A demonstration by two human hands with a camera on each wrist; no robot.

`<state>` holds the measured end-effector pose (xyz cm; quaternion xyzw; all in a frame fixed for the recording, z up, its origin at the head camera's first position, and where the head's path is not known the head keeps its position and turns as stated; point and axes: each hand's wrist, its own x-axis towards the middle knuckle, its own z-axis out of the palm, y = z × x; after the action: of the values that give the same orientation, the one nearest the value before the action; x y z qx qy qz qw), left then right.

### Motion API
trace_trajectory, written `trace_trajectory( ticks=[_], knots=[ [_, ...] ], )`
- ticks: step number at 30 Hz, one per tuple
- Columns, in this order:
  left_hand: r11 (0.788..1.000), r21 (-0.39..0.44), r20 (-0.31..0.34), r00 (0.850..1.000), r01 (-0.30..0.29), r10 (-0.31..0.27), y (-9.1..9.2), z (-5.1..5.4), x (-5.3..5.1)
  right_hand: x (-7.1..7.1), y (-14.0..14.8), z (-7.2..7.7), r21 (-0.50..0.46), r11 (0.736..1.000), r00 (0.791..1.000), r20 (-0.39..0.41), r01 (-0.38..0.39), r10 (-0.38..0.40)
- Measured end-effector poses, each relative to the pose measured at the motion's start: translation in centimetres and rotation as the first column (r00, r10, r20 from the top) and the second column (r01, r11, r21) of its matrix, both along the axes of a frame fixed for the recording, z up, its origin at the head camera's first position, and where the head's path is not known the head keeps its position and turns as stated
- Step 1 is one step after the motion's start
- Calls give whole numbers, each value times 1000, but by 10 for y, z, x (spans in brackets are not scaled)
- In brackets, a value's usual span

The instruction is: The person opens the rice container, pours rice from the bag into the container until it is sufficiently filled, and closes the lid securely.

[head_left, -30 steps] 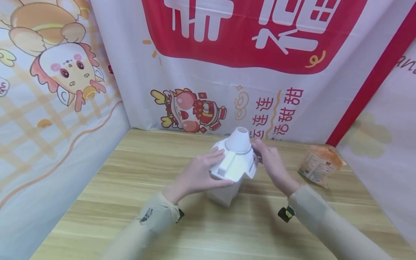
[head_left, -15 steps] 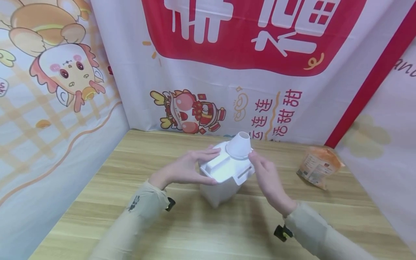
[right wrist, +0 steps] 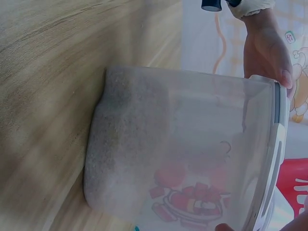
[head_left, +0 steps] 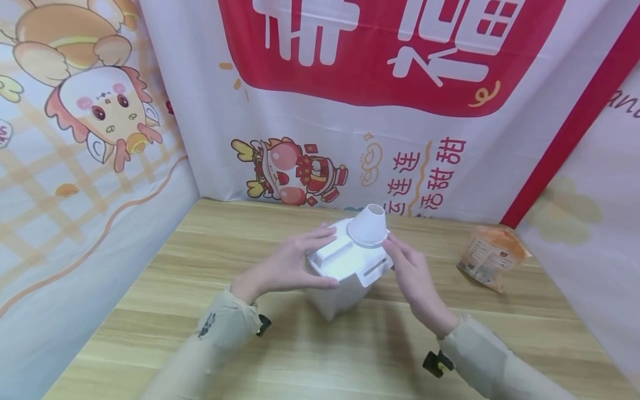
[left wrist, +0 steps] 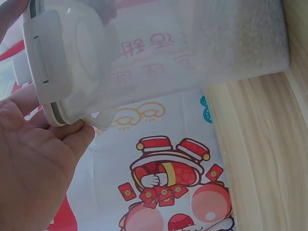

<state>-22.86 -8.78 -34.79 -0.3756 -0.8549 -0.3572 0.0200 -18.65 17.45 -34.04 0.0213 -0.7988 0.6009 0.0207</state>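
A translucent storage container [head_left: 336, 303] stands on the table, with pale grains [right wrist: 122, 139] in its lower part. Its white lid [head_left: 345, 264] lies flat over the opening, and a white cone-shaped cup [head_left: 369, 226] rises from the lid's far part. My left hand [head_left: 285, 264] grips the lid's left side, thumb at the near edge and fingers over the top. At the right edge of the lid, my right hand [head_left: 415, 278] holds on near a slotted side latch [head_left: 375, 271], which slants outward. The right fingers are partly hidden behind the lid.
An orange and white packet [head_left: 492, 255] lies on the wooden table [head_left: 225, 233] at the right, near the back. Printed cloth hangs behind the table [head_left: 210, 133] and along both sides.
The lid was tilted a second ago; it has come down level on the container. Both hands moved with it, the left slightly leftward. Little has changed in the last half second.
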Motion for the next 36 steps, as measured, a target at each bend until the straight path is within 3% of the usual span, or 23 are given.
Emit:
trace_trajectory(
  ticks=[11,15,19,23,29,33,36],
  knots=[
    [1000,9,-18,1000,-23,23,-1,-2,5,-1,0,-1,-108,994,1000,20,4,-2],
    [999,9,-33,998,-49,49,-1,-3,7,-2,4,-2,-98,995,1000,20,6,-4],
    [996,24,-59,995,-84,85,-2,-5,9,-9,18,-4,-90,996,1000,21,-7,9],
    [993,40,-75,990,-114,117,-7,-7,10,-24,40,-8,-45,995,995,-52,-87,85],
    [982,42,-107,977,-183,186,-16,-11,13,-59,64,-8,113,951,941,-154,-286,301],
    [972,67,-106,967,-224,231,-12,-15,17,-77,71,-3,149,905,897,-144,-399,419],
    [964,90,-71,964,-251,257,-5,-21,22,-86,70,0,119,864,860,-98,-490,501]
  ],
)
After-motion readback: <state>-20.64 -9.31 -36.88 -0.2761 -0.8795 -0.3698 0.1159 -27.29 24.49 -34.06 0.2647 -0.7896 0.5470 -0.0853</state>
